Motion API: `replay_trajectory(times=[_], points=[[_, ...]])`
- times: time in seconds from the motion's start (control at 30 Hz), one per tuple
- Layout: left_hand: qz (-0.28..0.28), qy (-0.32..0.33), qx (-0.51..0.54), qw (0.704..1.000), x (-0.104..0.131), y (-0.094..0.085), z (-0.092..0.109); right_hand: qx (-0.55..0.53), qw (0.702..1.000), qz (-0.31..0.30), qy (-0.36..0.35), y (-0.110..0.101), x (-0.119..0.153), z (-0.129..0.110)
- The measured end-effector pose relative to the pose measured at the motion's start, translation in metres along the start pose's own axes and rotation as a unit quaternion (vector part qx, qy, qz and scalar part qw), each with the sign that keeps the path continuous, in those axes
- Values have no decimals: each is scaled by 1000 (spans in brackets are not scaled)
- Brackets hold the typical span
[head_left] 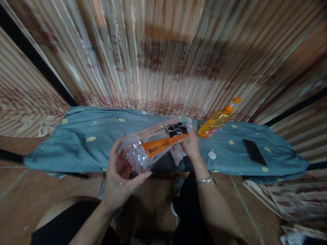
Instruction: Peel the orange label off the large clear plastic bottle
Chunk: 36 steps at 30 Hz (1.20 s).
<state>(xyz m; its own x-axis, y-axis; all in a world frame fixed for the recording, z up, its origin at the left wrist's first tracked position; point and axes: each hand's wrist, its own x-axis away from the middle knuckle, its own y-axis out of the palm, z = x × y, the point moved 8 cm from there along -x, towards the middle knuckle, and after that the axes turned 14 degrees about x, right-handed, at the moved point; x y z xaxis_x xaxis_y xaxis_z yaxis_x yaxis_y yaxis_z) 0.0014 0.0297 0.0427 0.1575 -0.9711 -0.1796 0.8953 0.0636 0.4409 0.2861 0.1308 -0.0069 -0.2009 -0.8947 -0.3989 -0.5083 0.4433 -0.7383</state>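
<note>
A large clear plastic bottle (158, 141) with an orange and black label lies tilted in the air between both hands, above the cloth-covered table. Around its ridged base curl the fingers and thumb of my left hand (121, 173). At the narrower right end, my right hand (190, 144) grips the bottle; its fingers are mostly hidden behind it. Below the bottle, near my right hand, a crumpled pale cloth or tissue (177, 154) rests on the table. A silver bracelet (203, 180) circles my right wrist.
On the blue-green tablecloth (84, 139) stands a yellow pump bottle (216, 122), right of the clear bottle. A white round cap (212, 154) and a black phone (254, 152) lie further right. A patterned curtain (163, 58) hangs behind; black poles flank the table.
</note>
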Motion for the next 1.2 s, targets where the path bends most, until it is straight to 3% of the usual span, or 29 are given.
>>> replay_trajectory(times=[1.2], points=[[17, -35, -11, 999, 2, -5, -6, -4, 1000, -2, 22, -1, 5, 3]])
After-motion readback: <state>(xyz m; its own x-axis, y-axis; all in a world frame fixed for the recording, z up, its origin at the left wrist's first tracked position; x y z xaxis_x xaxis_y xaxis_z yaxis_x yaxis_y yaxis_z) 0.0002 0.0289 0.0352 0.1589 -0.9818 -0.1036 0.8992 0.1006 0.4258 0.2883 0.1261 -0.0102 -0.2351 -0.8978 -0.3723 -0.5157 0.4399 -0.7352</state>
